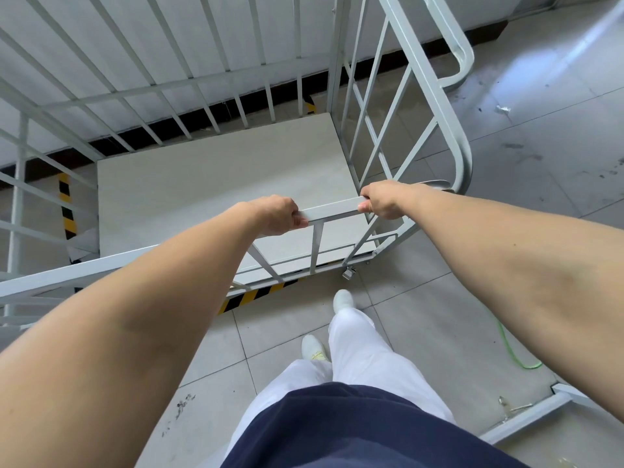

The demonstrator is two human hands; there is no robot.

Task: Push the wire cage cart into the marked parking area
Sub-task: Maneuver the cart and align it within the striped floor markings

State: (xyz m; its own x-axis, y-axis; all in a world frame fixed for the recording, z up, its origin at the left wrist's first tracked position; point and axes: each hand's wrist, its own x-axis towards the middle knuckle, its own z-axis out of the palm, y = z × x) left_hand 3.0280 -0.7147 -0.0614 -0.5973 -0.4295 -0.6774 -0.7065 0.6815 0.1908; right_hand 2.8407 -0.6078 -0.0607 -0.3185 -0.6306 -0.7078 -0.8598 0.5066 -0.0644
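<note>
Both hands grip the near top rail [332,211] of the wire cage cart [216,184]: left hand [275,216] and right hand [383,201], fingers [300,220] curled closed around the bar. The cart stands on the tiled floor [439,298], over black-and-yellow striped tape [256,295], against the wall.
</note>
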